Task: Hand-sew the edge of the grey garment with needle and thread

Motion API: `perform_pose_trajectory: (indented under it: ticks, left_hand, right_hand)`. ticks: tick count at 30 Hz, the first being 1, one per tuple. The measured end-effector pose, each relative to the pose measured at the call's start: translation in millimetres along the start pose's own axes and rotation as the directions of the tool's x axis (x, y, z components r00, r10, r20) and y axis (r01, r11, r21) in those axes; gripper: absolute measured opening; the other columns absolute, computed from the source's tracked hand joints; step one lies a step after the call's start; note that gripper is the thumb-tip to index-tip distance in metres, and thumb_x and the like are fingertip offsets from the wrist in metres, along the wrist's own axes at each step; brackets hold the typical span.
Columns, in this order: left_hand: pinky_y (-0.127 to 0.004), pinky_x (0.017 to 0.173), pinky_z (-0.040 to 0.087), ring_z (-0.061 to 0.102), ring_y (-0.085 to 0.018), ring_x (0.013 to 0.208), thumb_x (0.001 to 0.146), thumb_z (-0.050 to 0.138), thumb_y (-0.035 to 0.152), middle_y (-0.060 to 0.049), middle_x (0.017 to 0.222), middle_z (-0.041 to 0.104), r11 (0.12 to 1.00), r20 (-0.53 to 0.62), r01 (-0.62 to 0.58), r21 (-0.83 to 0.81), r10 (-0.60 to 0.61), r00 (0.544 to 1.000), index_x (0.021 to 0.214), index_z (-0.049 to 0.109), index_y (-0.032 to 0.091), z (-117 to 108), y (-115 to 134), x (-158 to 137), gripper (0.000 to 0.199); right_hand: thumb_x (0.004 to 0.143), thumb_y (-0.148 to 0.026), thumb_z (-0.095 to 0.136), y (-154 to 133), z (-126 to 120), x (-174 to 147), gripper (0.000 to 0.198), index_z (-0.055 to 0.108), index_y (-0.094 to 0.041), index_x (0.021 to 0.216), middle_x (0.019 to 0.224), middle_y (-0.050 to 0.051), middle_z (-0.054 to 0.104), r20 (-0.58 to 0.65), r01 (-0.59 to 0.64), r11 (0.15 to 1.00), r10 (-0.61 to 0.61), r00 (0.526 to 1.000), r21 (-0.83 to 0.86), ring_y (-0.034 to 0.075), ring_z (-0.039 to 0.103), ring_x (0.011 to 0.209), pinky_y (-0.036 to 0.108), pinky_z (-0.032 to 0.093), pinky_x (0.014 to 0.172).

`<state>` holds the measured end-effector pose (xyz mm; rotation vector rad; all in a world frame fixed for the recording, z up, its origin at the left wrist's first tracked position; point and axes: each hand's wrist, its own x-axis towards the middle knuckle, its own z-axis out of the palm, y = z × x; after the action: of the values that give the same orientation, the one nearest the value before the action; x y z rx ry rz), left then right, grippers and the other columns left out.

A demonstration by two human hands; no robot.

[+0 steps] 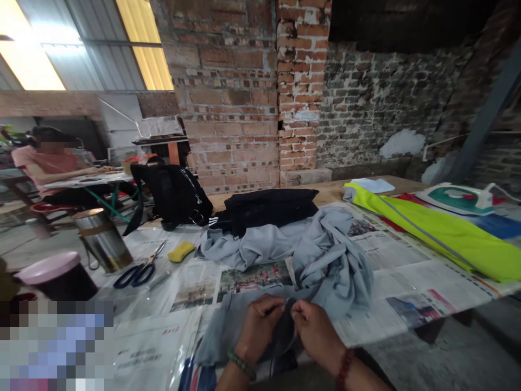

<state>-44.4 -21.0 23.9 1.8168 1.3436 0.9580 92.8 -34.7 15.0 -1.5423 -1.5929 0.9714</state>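
Note:
My left hand (260, 326), with a green bead bracelet at the wrist, is closed in a pinch on the grey cloth (228, 326). Close beside it, my right hand (316, 328), with a red bead bracelet, also pinches this cloth, and a small dark edge shows between the two sets of fingertips. Whether anything thin is held there as well is too small to tell. From the hands the cloth runs back into a crumpled grey heap (334, 266) on the newspaper-covered table (140, 331).
Scissors (140, 269), a yellow sponge (181, 252), a steel flask (103, 239) and a pink-lidded container (57, 274) stand at left. Behind lie a black bag (173, 193) and black cloth (268, 209). A neon-yellow garment (431, 231) and an iron (458, 198) are at right. A person (57, 163) sits far left.

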Motion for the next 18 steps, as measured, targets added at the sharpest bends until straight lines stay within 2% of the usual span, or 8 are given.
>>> perform_pose_trajectory:
  ticks: [5,8,10,12,13,16,18]
  left_hand:
    - [-0.023,0.067,0.046,0.058,-0.015,0.070,0.073,0.051,0.025,-0.001,0.072,0.066,0.999,0.031,-0.001,0.034,0.000,1.000,0.072,0.069,0.022,0,4,-1,0.019]
    - [-0.024,0.069,0.045,0.059,-0.016,0.073,0.068,0.053,0.020,-0.001,0.076,0.067,0.993,0.002,0.011,0.120,-0.011,1.000,0.075,0.069,0.021,1,7,-2,0.017]
    - [-0.024,0.067,0.044,0.058,-0.016,0.071,0.067,0.051,0.016,-0.001,0.071,0.065,0.982,0.003,0.010,0.190,-0.011,1.000,0.069,0.068,0.020,1,7,-2,0.017]
    - [-0.023,0.064,0.042,0.057,-0.015,0.067,0.067,0.049,0.013,0.000,0.066,0.063,0.974,0.017,0.004,0.228,-0.009,1.000,0.062,0.066,0.019,2,4,-2,0.020]
    - [-0.022,0.063,0.042,0.057,-0.014,0.067,0.067,0.048,0.012,0.000,0.064,0.062,0.973,0.015,0.005,0.230,-0.009,1.000,0.060,0.066,0.019,2,3,-2,0.020]
    - [-0.022,0.065,0.042,0.058,-0.014,0.070,0.067,0.050,0.013,0.000,0.069,0.063,0.980,-0.024,0.015,0.198,-0.010,1.000,0.065,0.066,0.019,2,0,-2,0.017]
    - [-0.023,0.068,0.044,0.059,-0.015,0.073,0.067,0.053,0.014,0.000,0.072,0.065,0.984,-0.058,0.024,0.177,-0.014,0.998,0.069,0.066,0.019,2,0,-2,0.015]
  right_hand:
    - [0.075,-0.016,0.039,2,10,7,0.014,0.048,-0.019,0.065,0.050,-0.002,0.050,-0.030,0.006,0.999,-0.005,1.000,0.049,0.012,0.049,0.048,0.021,0.033,0.048]
    - [0.076,-0.018,0.040,3,7,1,0.009,0.049,-0.019,0.077,0.053,-0.005,0.050,0.043,-0.042,0.994,0.038,0.998,0.104,0.010,0.044,0.038,0.020,0.030,0.041]
    - [0.077,-0.021,0.040,1,-8,-5,0.010,0.049,-0.020,0.081,0.057,-0.004,0.052,0.105,-0.038,0.997,0.030,0.994,0.073,0.009,0.043,0.036,0.020,0.030,0.040]
    - [0.078,-0.024,0.041,-6,-31,-5,0.013,0.052,-0.019,0.082,0.063,-0.002,0.055,0.083,0.061,0.998,-0.060,0.995,-0.012,0.011,0.050,0.045,0.021,0.036,0.047]
    - [0.078,-0.024,0.041,-10,-43,-2,0.015,0.055,-0.019,0.081,0.066,0.000,0.057,0.025,0.142,0.987,-0.141,0.990,-0.075,0.013,0.054,0.055,0.023,0.039,0.054]
    - [0.079,-0.023,0.041,-20,-68,18,0.022,0.062,-0.018,0.080,0.084,0.006,0.061,-0.097,0.336,0.899,-0.375,0.922,-0.282,0.018,0.055,0.082,0.027,0.038,0.074]
    - [0.079,-0.022,0.040,-22,-67,37,0.025,0.065,-0.017,0.077,0.082,0.006,0.061,-0.019,0.385,0.845,-0.421,0.907,-0.371,0.017,0.054,0.082,0.027,0.036,0.077]
